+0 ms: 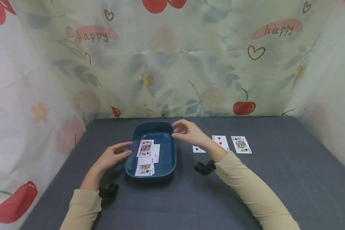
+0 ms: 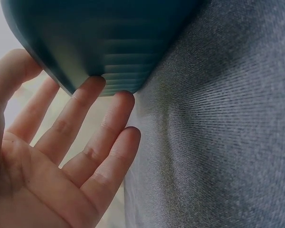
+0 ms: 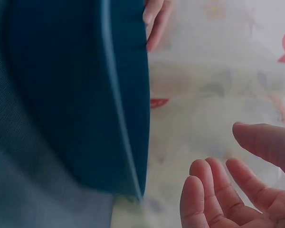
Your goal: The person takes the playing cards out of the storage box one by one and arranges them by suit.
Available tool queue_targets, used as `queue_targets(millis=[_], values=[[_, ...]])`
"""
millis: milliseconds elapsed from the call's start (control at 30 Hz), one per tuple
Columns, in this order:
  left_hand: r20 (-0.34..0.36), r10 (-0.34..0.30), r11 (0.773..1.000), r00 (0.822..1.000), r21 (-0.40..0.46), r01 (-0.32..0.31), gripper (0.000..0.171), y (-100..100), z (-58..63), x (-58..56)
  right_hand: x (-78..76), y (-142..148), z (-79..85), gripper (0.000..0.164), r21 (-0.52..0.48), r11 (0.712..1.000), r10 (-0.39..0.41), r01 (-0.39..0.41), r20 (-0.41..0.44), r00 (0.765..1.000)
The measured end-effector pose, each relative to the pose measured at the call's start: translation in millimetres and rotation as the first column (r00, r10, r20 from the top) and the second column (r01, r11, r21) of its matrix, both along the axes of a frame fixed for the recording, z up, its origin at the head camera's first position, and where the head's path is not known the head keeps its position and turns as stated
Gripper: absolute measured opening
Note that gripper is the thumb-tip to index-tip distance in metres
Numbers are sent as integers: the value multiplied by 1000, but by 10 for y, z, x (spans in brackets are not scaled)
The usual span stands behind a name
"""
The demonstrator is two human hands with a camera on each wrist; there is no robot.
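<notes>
A dark blue plastic tray (image 1: 167, 175) stands on the table left of centre, with several playing cards (image 1: 146, 148) overlapping inside it, face cards among them. My left hand (image 1: 114, 156) is at the tray's left rim, its fingers spread and gently bent. In the left wrist view, those fingertips overlap the ribbed outer wall of the tray (image 2: 61, 33). At the right rim, my right hand (image 1: 189, 131) is raised with thumb and fingers apart. The right wrist view has this hand (image 3: 242, 190) holding nothing, a gap away from the tray (image 3: 61, 95).
Right of the tray lie a spade card (image 1: 197, 149) partly hidden by my right forearm, a heart card (image 1: 222, 140) and a black-suit face card (image 1: 241, 144). A dark cloth covers the table (image 1: 172, 207). Printed curtains (image 1: 175, 73) hang behind and at the sides.
</notes>
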State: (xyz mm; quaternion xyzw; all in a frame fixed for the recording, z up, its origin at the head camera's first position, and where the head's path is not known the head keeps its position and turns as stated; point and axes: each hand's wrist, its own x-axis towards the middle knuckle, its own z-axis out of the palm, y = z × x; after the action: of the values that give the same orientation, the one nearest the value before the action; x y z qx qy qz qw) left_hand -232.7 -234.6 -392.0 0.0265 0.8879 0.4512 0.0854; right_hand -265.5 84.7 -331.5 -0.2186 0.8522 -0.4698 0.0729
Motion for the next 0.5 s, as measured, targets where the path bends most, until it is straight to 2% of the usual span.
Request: queue_targets(millis=[267, 500], values=[[6, -10, 1000, 1000, 8, 10, 49, 3, 14, 7, -80, -435, 72, 39, 1, 999, 46, -46, 13, 999], [19, -10, 1000, 1000, 8, 10, 49, 14, 24, 4, -184, -784, -17, 39, 38, 999, 34, -36, 58, 998]])
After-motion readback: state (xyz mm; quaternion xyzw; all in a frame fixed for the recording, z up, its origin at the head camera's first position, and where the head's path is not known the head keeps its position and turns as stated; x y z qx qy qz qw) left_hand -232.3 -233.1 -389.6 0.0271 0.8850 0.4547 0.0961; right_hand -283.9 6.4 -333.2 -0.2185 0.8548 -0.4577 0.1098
